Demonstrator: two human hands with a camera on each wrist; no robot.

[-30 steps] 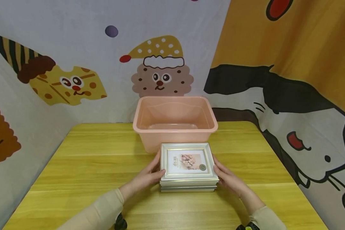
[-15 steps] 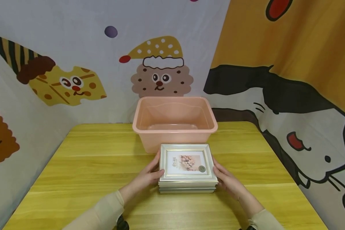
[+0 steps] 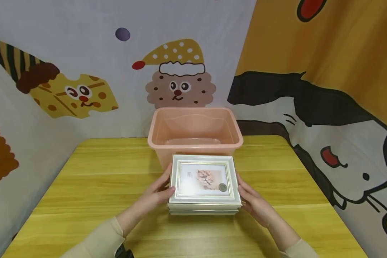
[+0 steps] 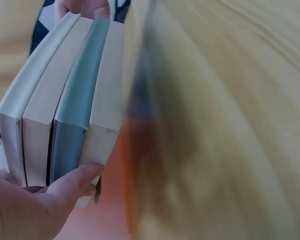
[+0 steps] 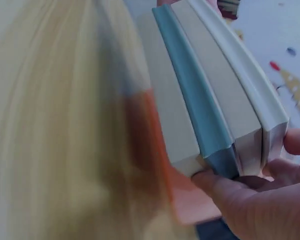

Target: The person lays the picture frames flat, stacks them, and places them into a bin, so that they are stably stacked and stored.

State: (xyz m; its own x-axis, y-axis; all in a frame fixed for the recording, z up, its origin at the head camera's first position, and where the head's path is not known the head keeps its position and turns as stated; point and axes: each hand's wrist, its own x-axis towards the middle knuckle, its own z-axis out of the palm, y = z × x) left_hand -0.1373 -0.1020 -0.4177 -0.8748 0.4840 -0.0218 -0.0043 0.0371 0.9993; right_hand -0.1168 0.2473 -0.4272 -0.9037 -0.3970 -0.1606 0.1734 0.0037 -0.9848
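A stack of picture frames (image 3: 204, 181) with pale silvery edges and a pink flower print on top is held between my two hands in the head view. My left hand (image 3: 154, 193) grips its left side, thumb near the top edge, and my right hand (image 3: 256, 200) grips the right side. In the left wrist view the stacked frames (image 4: 65, 95) show pale and bluish layered edges, with the left hand's fingers (image 4: 77, 182) along the lower end. From the right wrist view, the right hand (image 5: 265, 202) holds the opposite end.
Just behind the stack stands a pink plastic bin (image 3: 195, 146), its interior bare. Both rest over a yellow wood-grain table (image 3: 109, 172). A printed cartoon curtain (image 3: 100, 53) hangs along the table's back and sides.
Both hands have raised the stack of picture frames; it looks larger, sits slightly further left, and its top edge overlaps more of the bin's front wall.
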